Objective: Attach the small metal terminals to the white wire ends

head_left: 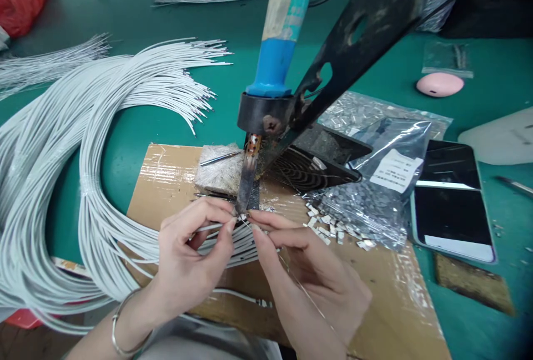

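Thick bundle of white plastic-coated cables (89,182) at left. Blue-handled soldering iron (275,60), tip down. Left hand (189,257), finger and thumb closed, pinching single white cable (211,227) near iron's tip; right hand (310,271) likewise pinching thin silvery wire (308,297).

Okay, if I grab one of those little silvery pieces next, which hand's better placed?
Probably your right hand: the silvery pieces lie just beyond it, though it holds a thin wire. Your left hand is farther off, left of the soldering iron's tip, pinching a white cable.
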A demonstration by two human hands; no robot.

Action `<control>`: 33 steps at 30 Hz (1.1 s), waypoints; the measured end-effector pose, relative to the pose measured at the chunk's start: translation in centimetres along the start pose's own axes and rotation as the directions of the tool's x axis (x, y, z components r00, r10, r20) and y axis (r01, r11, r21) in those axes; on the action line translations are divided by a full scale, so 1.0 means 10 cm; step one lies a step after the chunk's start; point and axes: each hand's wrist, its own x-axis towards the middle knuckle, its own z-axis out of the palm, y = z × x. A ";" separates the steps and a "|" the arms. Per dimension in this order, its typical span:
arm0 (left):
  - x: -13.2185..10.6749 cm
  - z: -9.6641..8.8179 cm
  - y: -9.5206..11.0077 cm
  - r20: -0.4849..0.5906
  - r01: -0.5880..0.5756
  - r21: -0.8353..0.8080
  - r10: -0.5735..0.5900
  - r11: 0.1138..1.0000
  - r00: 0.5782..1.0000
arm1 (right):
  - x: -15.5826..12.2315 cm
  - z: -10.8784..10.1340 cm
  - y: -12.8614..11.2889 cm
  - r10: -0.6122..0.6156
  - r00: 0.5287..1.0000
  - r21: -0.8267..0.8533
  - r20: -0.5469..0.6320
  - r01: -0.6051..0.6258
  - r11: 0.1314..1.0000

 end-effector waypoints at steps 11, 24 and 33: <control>0.01 0.00 -0.01 0.013 -0.017 -0.011 0.017 1.000 1.000 | 0.01 0.00 0.01 -0.006 1.000 0.029 0.010 0.005 1.000; 0.02 0.00 0.00 0.024 0.064 0.001 -0.064 0.998 0.998 | -0.01 0.00 0.03 0.044 0.999 0.038 0.018 -0.045 0.998; 0.05 -0.01 0.03 0.065 0.210 -0.151 -0.202 0.966 0.977 | -0.01 -0.01 0.05 0.051 0.997 0.048 0.057 -0.054 0.997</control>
